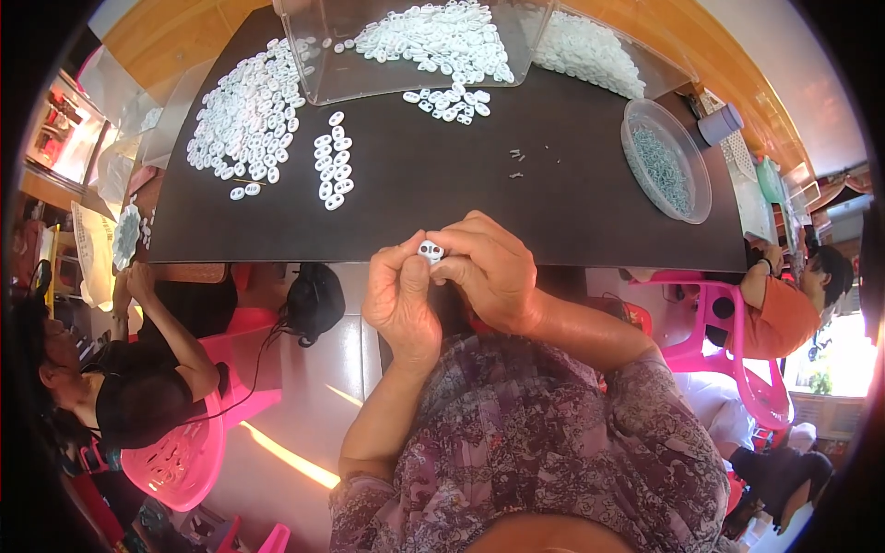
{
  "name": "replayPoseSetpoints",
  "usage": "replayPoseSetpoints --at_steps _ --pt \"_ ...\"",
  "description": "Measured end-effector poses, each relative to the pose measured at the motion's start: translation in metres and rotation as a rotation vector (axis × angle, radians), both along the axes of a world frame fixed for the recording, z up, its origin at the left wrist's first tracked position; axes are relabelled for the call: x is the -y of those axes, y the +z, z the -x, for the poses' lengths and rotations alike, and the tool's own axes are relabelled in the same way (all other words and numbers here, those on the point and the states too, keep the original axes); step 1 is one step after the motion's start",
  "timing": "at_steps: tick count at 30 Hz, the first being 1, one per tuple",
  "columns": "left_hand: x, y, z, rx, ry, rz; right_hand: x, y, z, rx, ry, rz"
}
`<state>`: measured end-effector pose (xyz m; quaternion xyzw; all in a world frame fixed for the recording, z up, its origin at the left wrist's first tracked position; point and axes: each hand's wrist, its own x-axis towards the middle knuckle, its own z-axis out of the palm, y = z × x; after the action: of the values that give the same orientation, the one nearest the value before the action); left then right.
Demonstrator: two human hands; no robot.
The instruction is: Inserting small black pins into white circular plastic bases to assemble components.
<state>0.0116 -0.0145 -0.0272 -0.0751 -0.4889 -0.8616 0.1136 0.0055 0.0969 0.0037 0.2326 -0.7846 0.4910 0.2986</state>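
Observation:
Just off the near edge of the dark table (442, 203), both my hands meet at a small white oval plastic piece with two dark holes (430, 249). My left hand (403, 295) pinches it from the left between thumb and fingers. From the other side, the thumb and fingers of my right hand (489, 267) close on it too. Ahead to the left, a double row of similar white pieces (333, 166) lies on the tabletop. Several short metal pins (516, 164) are scattered right of the middle.
A big pile of white pieces (244, 115) is at the far left. A clear bin (323, 92) at the back holds more, beside a tray of whitish parts (590, 55). A round dish of pins (659, 170) stands right. People sit left (138, 387) and right (784, 318).

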Motion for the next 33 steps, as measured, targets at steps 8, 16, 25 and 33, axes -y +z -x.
replayPoseSetpoints --at_steps 8,16,25,33 --pt "-0.002 -0.006 0.001 -0.013 0.014 -0.014 -0.003 -0.003 -0.004 0.059 -0.013 -0.010" --pt "-0.006 0.000 -0.004 0.005 0.021 -0.058 -0.001 -0.002 -0.007 0.053 -0.009 -0.016" --pt "-0.007 -0.004 -0.007 0.019 0.044 -0.024 -0.002 -0.008 -0.006 -0.019 0.010 0.005" --pt "-0.005 -0.008 -0.009 0.014 0.058 0.034 0.000 -0.013 -0.007 -0.077 -0.002 -0.005"
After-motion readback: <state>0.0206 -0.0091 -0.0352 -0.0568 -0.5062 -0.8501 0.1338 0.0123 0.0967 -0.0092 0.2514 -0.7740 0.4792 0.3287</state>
